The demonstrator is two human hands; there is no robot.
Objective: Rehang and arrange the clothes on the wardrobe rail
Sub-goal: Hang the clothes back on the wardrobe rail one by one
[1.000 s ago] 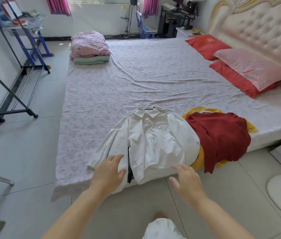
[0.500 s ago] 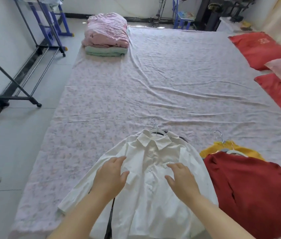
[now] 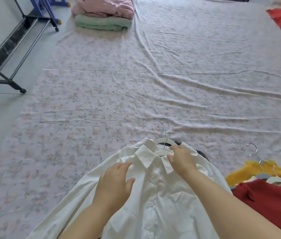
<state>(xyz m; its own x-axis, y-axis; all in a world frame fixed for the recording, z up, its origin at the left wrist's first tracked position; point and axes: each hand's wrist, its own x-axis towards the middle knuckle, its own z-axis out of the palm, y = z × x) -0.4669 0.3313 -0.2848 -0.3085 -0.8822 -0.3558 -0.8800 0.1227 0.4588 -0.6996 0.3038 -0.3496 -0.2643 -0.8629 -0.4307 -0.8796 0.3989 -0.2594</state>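
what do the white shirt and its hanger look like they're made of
White shirt: thin woven fabric, probably cotton or a blend; matte, with a crisp collar and soft creases. Hanger: smooth white body, plastic or coated, hard to tell; its hook is shiny silver wire, so metal.

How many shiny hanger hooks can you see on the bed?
3. Two hooks lie together just above the white shirt collar; one hook sticks out above the yellow garment, right. More may hide under clothes.

No text, label or number can be read anywhere.
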